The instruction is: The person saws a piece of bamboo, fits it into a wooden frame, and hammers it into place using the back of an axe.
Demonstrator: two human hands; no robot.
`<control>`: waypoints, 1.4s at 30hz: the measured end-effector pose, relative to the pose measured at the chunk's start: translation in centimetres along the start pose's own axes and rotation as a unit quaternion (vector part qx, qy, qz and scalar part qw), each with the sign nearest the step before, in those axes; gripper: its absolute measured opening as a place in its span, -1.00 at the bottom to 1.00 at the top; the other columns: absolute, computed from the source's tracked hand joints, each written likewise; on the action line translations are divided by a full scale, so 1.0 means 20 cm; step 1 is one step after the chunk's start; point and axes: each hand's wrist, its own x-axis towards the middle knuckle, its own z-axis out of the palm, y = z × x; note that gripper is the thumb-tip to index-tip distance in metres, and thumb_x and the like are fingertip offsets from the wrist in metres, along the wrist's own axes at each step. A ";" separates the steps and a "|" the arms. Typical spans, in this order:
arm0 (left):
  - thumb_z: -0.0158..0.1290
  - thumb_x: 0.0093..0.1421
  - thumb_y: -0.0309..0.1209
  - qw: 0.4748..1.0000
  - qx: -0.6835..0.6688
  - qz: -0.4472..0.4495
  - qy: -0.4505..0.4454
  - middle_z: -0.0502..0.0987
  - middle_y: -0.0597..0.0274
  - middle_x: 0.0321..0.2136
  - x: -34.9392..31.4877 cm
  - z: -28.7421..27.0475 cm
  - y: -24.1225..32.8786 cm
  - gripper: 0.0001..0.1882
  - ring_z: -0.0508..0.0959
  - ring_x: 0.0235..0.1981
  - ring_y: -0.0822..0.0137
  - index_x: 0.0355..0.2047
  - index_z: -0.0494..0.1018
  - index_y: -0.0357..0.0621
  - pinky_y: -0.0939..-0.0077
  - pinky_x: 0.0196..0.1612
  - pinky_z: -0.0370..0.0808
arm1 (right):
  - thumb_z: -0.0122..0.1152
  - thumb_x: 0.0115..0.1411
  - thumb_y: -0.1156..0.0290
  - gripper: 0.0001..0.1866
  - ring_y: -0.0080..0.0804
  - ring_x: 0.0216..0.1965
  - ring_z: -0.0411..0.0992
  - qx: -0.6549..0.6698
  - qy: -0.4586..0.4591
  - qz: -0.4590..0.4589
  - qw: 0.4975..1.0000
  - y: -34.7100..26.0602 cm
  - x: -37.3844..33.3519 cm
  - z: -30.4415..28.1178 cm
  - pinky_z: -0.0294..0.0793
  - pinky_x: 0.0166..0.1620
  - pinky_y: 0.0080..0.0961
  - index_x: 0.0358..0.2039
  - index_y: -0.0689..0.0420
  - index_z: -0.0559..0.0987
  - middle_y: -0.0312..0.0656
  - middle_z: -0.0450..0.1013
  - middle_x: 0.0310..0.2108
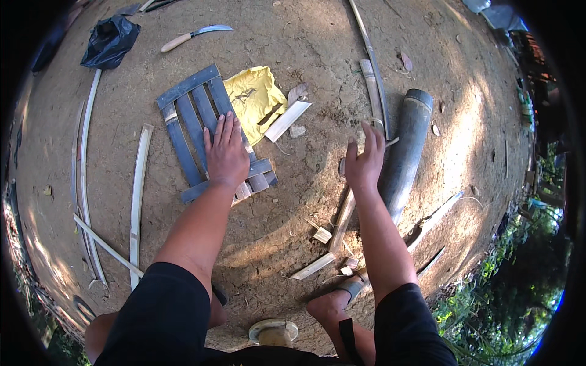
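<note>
My left hand (227,152) lies with fingers stretched over a slatted panel (181,146) of dark bamboo strips joined by crosspieces. Beside the panel is a crumpled yellow sheet (247,113) bearing small, thin dark pieces. A short, pale split bamboo piece (288,121) touches the sheet's right side. My right hand (365,161) is apart from the panel, fingers extended and thumb away from them. Just right of it lies a thick, dark bamboo tube (410,146). A thin stick end (392,142) shows beside that hand; I see no grip on it.
A curved knife (195,35) with a wooden handle lies at the far left, near a black plastic bag (110,41). Long bamboo strips (139,201) lie on the left. Offcuts (320,234) are scattered near my feet, by a round pale object (273,330).
</note>
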 end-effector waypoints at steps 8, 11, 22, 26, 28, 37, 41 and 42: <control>-0.11 0.36 -0.41 1.000 -0.011 -0.004 -0.005 0.18 0.15 0.46 0.00 -0.02 -0.03 -0.46 0.12 0.50 0.18 0.35 0.31 -0.19 -0.09 0.52 -0.10 | 0.21 0.25 0.42 -0.59 0.05 0.12 0.43 0.051 -0.115 -0.113 0.986 -0.19 0.21 0.12 0.43 0.17 -0.11 0.13 0.06 0.55 -0.04 0.52 0.05; -0.12 0.37 -0.41 1.000 -0.014 -0.003 -0.002 0.18 0.15 0.46 -0.01 0.00 -0.03 -0.46 0.12 0.50 0.18 0.35 0.30 -0.18 -0.10 0.52 -0.10 | 0.18 0.25 0.43 -0.54 -0.06 0.23 0.37 -0.014 -0.228 -0.152 0.962 -0.32 0.13 0.26 0.36 0.26 -0.14 0.18 -0.03 0.54 -0.17 0.48 0.15; -0.11 0.38 -0.39 0.997 -0.075 0.005 0.026 0.22 0.18 0.44 0.00 0.02 -0.05 -0.50 0.11 0.50 0.17 0.31 0.36 -0.12 -0.17 0.52 -0.15 | 0.05 0.27 0.45 -0.57 -0.26 0.31 0.32 -0.097 -0.224 -0.229 0.942 -0.27 0.13 0.40 0.19 0.35 -0.07 0.13 -0.15 0.57 -0.34 0.47 0.19; -0.09 0.34 -0.46 0.984 -0.158 0.008 0.079 0.31 0.17 0.39 -0.01 0.03 -0.11 -0.54 0.12 0.49 0.15 0.24 0.44 -0.07 -0.17 0.52 -0.14 | 0.09 0.23 0.46 -0.56 -0.12 0.24 0.37 -0.037 -0.293 -0.184 0.937 -0.33 0.05 0.25 0.25 0.30 -0.02 0.14 -0.08 0.52 -0.20 0.49 0.11; -0.08 0.30 -0.50 0.975 -0.210 0.057 0.056 0.34 0.16 0.37 0.01 -0.01 -0.14 -0.53 0.15 0.48 0.14 0.22 0.46 -0.05 -0.16 0.52 -0.13 | 0.13 0.19 0.48 -0.54 -0.06 0.23 0.37 0.000 -0.321 -0.124 0.939 -0.31 -0.01 0.21 0.29 0.27 0.00 0.14 -0.04 0.48 -0.11 0.48 0.08; 0.09 0.18 -0.49 0.896 0.012 0.394 -0.203 0.49 0.23 0.10 0.28 -0.29 -0.26 -0.57 0.32 0.35 0.20 0.08 0.57 0.02 -0.03 0.49 0.05 | 0.15 -0.01 0.67 -0.45 0.18 0.03 0.43 0.082 -0.411 -0.128 0.899 -0.27 0.00 0.22 0.46 0.09 -0.07 0.05 0.09 0.42 0.06 0.42 -0.06; 0.16 0.17 -0.43 0.872 0.032 0.434 -0.224 0.50 0.29 -0.04 0.36 -0.30 -0.22 -0.68 0.44 0.18 0.27 -0.04 0.60 0.02 0.10 0.36 0.25 | 0.19 0.02 0.63 -0.46 0.07 0.12 0.41 0.086 -0.433 -0.142 0.886 -0.30 0.02 0.23 0.40 0.21 -0.12 0.06 0.00 0.47 -0.06 0.39 0.01; 0.15 0.18 -0.42 0.868 0.040 0.443 -0.222 0.50 0.31 -0.05 0.36 -0.30 -0.22 -0.71 0.45 0.16 0.28 -0.06 0.59 0.02 0.12 0.32 0.27 | 0.19 0.02 0.63 -0.47 0.04 0.14 0.39 0.079 -0.426 -0.156 0.888 -0.31 0.02 0.24 0.38 0.24 -0.13 0.06 -0.01 0.49 -0.08 0.39 0.03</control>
